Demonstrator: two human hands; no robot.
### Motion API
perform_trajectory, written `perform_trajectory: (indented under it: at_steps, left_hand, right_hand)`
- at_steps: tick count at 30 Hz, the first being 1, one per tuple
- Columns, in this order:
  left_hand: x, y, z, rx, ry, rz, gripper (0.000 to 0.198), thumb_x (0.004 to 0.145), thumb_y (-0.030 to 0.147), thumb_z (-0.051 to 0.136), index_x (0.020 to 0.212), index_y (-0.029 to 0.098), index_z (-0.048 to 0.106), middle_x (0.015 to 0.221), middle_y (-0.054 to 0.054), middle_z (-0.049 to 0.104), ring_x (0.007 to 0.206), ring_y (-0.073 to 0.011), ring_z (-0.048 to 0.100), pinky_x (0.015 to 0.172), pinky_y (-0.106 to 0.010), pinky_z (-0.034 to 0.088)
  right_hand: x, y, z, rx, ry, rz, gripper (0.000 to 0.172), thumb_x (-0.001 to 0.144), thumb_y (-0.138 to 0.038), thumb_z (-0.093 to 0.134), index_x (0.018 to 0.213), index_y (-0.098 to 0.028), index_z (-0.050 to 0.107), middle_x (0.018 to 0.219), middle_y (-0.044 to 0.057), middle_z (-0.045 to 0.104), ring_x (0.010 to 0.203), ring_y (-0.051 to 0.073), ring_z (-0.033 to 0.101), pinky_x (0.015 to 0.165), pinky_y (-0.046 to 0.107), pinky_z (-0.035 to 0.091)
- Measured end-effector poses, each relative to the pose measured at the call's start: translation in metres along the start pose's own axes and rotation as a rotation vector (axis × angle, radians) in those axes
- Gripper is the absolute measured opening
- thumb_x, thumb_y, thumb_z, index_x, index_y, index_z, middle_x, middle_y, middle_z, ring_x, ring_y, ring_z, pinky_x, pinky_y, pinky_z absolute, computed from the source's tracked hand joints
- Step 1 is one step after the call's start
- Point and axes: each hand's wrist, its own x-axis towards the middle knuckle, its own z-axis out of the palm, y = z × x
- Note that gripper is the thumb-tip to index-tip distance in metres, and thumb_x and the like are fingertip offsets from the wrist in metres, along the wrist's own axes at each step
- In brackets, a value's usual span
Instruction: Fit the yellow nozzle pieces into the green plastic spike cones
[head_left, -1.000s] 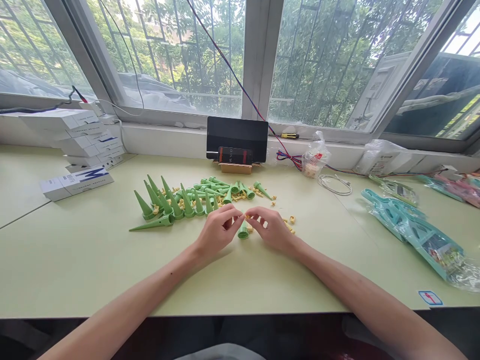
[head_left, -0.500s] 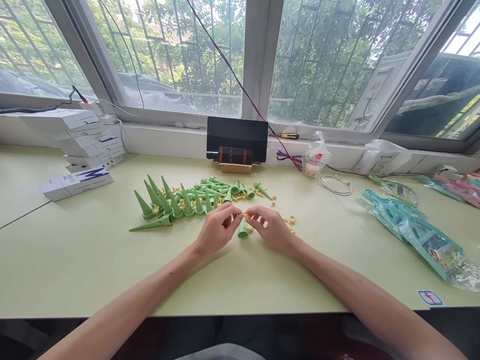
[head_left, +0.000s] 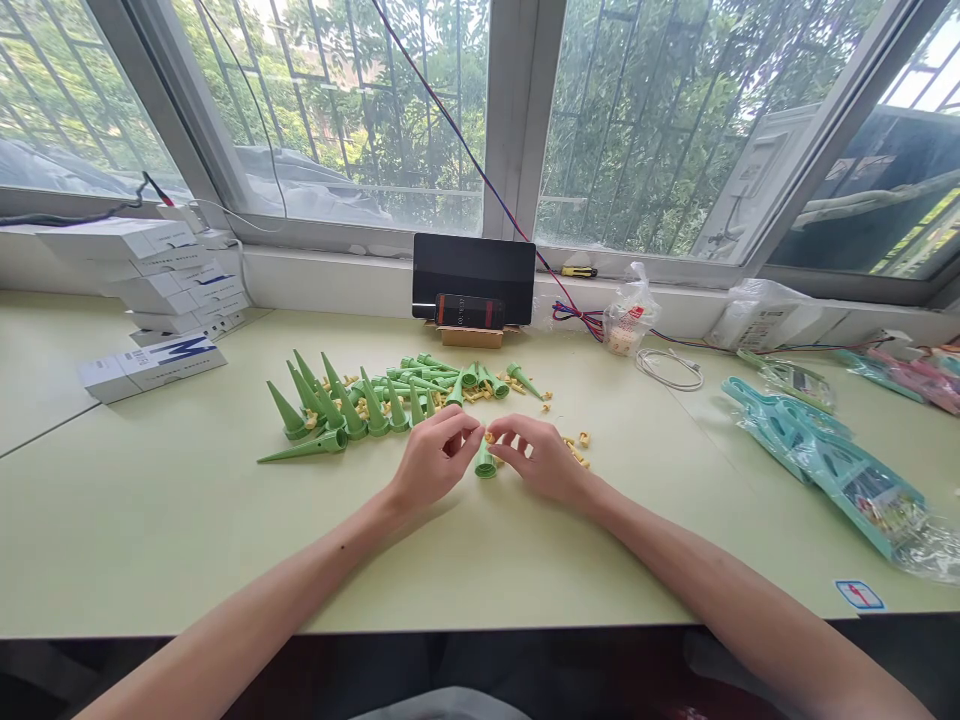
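Over the table's middle, my left hand [head_left: 437, 455] and my right hand [head_left: 537, 456] meet almost fingertip to fingertip. A small yellow plastic piece [head_left: 490, 437] shows at the pinched thumb and forefinger of the right hand. The left thumb and forefinger are pressed together beside it; what they hold, if anything, is hidden. Just below the fingertips lies a green plastic spike [head_left: 486, 465], its round open end toward me and its far part covered by the hands. More small yellow pieces [head_left: 584, 439] lie to the right of my right hand.
Green spikes [head_left: 351, 412], some upright and some lying, are heaped with yellow pieces at left and behind my hands. A tablet [head_left: 474, 270] with a phone [head_left: 469, 311] before it stands at the back. White boxes [head_left: 154, 366] are at left, teal packaged items [head_left: 832, 460] at right.
Both hands stay nearly in place. The right fingertips have shifted very slightly left and down with the yellow piece; the green spike lies where it was.
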Motion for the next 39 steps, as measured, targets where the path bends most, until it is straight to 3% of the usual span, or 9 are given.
perform_trajectory:
  at_steps: [23,30,34,36,39]
  left_hand:
    - [0.000,0.001,-0.001,0.034,-0.010,0.004,0.023,0.094,0.026,0.053,0.074,0.018,0.061,0.067,0.002,0.050,0.055,-0.0089,0.043,0.052,-0.023,0.035]
    - [0.001,-0.003,-0.001,0.078,0.024,-0.001,0.038,0.096,0.030,0.050,0.060,0.018,0.049,0.059,0.002,0.042,0.054,-0.0102,0.036,0.051,-0.025,0.030]
    - [0.001,-0.006,0.000,0.109,-0.013,-0.029,0.041,0.096,0.030,0.048,0.057,0.017,0.049,0.055,0.002,0.044,0.054,-0.0108,0.038,0.053,-0.025,0.031]
    - [0.000,-0.007,0.001,0.109,-0.048,-0.057,0.037,0.095,0.030,0.050,0.060,0.017,0.052,0.055,0.003,0.046,0.053,-0.0104,0.039,0.053,-0.025,0.032]
    - [-0.001,-0.008,0.002,0.079,-0.120,-0.096,0.019,0.092,0.028,0.053,0.079,0.018,0.062,0.057,0.004,0.050,0.052,-0.0096,0.041,0.053,-0.023,0.035]
  right_hand:
    - [0.001,0.002,-0.001,-0.070,0.026,-0.023,0.016,0.097,-0.027,0.051,0.100,-0.020,0.065,0.090,0.005,0.069,0.078,0.016,0.062,0.065,0.027,0.049]
    - [0.000,0.006,-0.001,-0.070,0.045,-0.009,0.017,0.097,-0.029,0.051,0.101,-0.020,0.065,0.090,0.005,0.070,0.077,0.016,0.063,0.065,0.028,0.050]
    - [0.000,0.008,-0.001,-0.070,0.123,0.036,0.018,0.097,-0.031,0.051,0.101,-0.020,0.064,0.091,0.005,0.070,0.072,0.015,0.063,0.061,0.027,0.050]
    - [0.001,0.008,-0.001,-0.071,0.174,0.074,0.018,0.096,-0.032,0.053,0.099,-0.019,0.064,0.090,0.006,0.070,0.070,0.016,0.062,0.058,0.027,0.049]
    - [0.002,0.008,-0.002,-0.070,0.213,0.117,0.018,0.094,-0.033,0.054,0.097,-0.018,0.063,0.090,0.007,0.070,0.068,0.016,0.062,0.057,0.027,0.049]
